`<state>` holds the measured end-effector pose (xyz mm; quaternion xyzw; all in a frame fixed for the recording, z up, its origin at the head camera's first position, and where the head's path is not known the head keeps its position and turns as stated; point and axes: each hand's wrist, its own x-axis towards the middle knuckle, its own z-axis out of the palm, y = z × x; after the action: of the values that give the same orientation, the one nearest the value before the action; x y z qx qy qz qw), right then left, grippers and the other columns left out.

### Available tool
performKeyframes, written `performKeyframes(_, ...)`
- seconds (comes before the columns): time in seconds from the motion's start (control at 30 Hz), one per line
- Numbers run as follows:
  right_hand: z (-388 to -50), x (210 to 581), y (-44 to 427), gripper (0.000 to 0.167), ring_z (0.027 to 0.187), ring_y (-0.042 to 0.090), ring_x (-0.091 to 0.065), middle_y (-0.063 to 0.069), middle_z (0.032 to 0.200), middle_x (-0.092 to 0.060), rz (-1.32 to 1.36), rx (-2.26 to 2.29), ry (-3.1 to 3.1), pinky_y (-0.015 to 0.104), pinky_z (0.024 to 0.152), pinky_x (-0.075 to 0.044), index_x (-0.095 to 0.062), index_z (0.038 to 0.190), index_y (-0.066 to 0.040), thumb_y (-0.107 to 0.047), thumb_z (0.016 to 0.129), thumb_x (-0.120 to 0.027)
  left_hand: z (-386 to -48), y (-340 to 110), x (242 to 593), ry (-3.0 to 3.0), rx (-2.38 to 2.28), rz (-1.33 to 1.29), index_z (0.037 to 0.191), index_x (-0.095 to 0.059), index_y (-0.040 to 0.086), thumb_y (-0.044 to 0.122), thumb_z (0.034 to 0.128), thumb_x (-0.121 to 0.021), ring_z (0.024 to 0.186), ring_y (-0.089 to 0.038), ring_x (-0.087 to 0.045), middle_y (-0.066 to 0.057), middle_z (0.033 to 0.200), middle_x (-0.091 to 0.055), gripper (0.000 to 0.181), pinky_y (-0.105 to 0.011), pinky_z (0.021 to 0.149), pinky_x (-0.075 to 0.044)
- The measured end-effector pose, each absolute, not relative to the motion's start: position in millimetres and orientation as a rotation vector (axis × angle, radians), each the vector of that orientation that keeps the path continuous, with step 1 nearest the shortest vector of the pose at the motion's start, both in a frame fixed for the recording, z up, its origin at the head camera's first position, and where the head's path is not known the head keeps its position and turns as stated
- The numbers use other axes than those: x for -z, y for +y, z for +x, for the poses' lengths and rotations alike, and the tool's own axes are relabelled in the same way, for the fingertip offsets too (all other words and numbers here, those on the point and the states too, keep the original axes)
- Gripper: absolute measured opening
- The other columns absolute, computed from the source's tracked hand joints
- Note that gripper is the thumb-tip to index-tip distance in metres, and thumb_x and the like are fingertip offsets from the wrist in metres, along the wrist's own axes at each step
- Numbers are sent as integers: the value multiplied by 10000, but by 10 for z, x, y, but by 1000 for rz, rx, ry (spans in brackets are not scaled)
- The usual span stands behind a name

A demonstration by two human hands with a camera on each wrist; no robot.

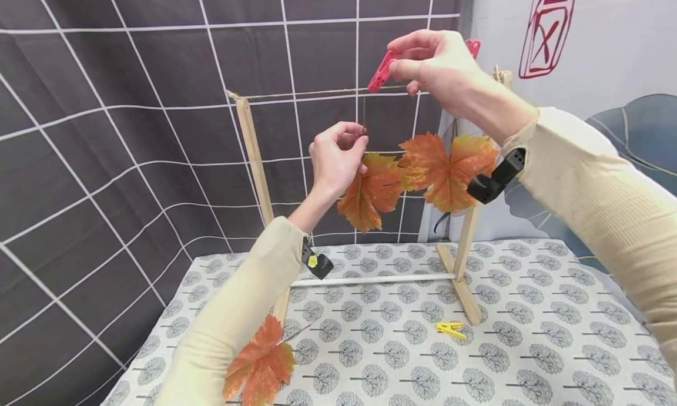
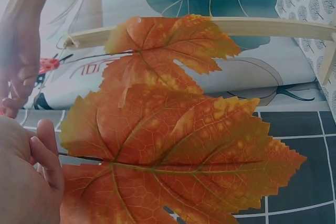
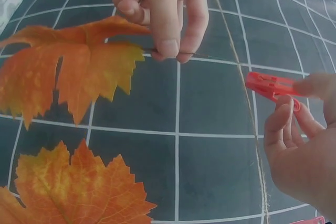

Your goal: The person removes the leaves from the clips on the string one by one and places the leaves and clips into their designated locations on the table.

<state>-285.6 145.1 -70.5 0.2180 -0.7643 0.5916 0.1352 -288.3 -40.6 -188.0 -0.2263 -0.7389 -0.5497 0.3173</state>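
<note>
My left hand (image 1: 338,156) pinches the thin stem of an orange maple leaf (image 1: 372,191), which hangs just below a twine line (image 1: 312,93). In the right wrist view the stem's tip reaches the twine. My right hand (image 1: 436,62) holds a red clothespin (image 1: 382,71) between thumb and fingers, its nose at the twine beside the stem. A second orange leaf (image 1: 449,171) hangs to the right, its stem going up towards another red clothespin (image 1: 473,47), partly hidden behind my right hand. In the left wrist view the held leaf (image 2: 173,156) overlaps the hanging one.
The twine spans two wooden posts (image 1: 254,153), joined low down by a white rod (image 1: 370,280). Another maple leaf (image 1: 261,362) lies on the tree-patterned tablecloth (image 1: 381,365) near my left forearm. A yellow clothespin (image 1: 451,329) lies near the right foot of the stand.
</note>
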Motion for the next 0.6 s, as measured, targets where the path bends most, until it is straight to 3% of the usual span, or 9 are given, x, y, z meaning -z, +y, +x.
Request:
performKeyframes(0.33,-2845,759,1461,260,784,167,-564,64,1017,-686,678,-1812,-2201,186,532,-473,-623,1145,-33,38,899,-668,-2874,-456,1939,-1936,1444,-601,1015,-730,26,58,908,-703,446,-155,-620,-66,820,-719,115,-260,463,-527)
performKeyframes(0.6,-2822,841,1487,284,779,177,-575,60,1018,-692,674,-1759,-2220,200,529,-486,-624,1148,-45,29,882,-688,-2835,-514,2002,-1941,1425,-603,1014,-736,32,44,893,-713,411,-155,-600,-60,791,-711,124,-239,402,-487)
